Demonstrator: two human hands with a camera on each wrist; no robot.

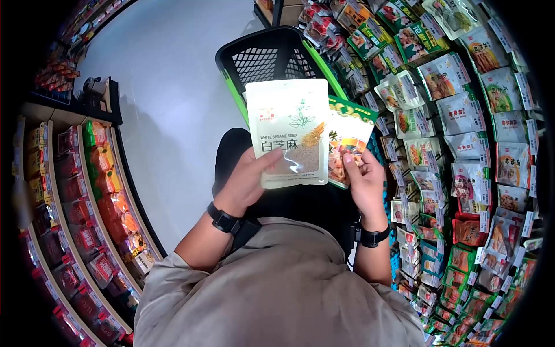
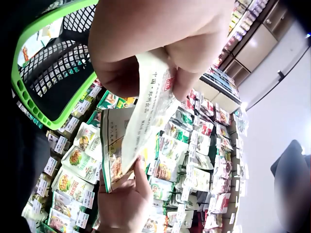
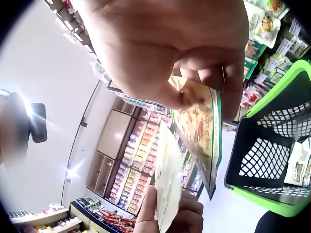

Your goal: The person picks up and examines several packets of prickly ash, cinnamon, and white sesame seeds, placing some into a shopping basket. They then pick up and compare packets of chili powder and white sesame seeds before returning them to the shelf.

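In the head view my left hand (image 1: 250, 176) grips a pale packet of white sesame seeds (image 1: 289, 127) by its lower left, thumb across the front. My right hand (image 1: 365, 182) pinches a green-edged food packet (image 1: 348, 139) with a picture on it, thumb on its face. The sesame packet overlaps that one's left part. Seen from the left wrist, the sesame packet (image 2: 149, 102) stands edge-on between thumb and fingers, with the green-edged packet (image 2: 114, 145) behind it. From the right wrist the green-edged packet (image 3: 199, 121) hangs from the pinching fingers.
A black shopping basket (image 1: 263, 61) with green edges stands ahead, just beyond the packets. A white packet (image 3: 297, 162) lies inside it. Racks of hanging food packets (image 1: 457, 118) line the right side. Shelves of packaged goods (image 1: 87, 225) run along the left, across the pale floor (image 1: 156, 87).
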